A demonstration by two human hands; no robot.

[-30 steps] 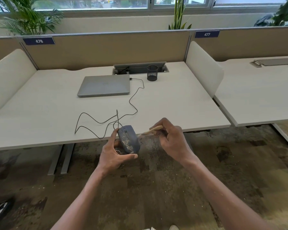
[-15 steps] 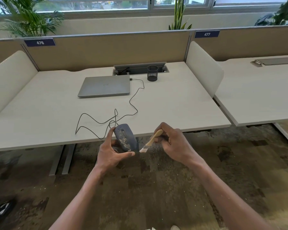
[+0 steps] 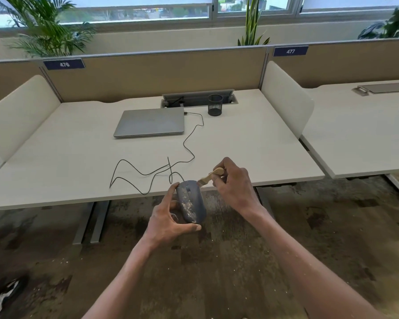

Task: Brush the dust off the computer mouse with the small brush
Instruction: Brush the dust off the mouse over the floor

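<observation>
Just below the middle of the frame, the left hand (image 3: 171,217) grips a grey-blue computer mouse (image 3: 191,201) from its left side and underneath, thumb curled round the near end, holding it in the air in front of the desk (image 3: 251,143) edge, over the carpet (image 3: 217,272). Pale dust streaks the mouse's back, thickest along the middle and the near end. To its right, the right hand (image 3: 234,183) pinches the wooden handle of a small brush (image 3: 211,174), whose bristle end points down and left and meets the far right corner of the mouse.

The mouse's black cable (image 3: 148,173) runs from its far end up onto the desk, loops in loose waves across the centre of the frame and climbs to a closed silver laptop (image 3: 150,122) lying flat in the upper middle. Right of the laptop stands a black mesh pen cup (image 3: 215,108), just in front of an open cable tray (image 3: 197,97) set into the desk's back edge. Beige partitions (image 3: 148,74) rise behind, with number plates reading 476 (image 3: 64,64) at upper left and 477 (image 3: 290,51) at upper right. White side screens (image 3: 286,97) flank the desk. Potted plants (image 3: 44,26) line the window along the top. A dark shoe (image 3: 2,295) sits at the lower left corner.
</observation>
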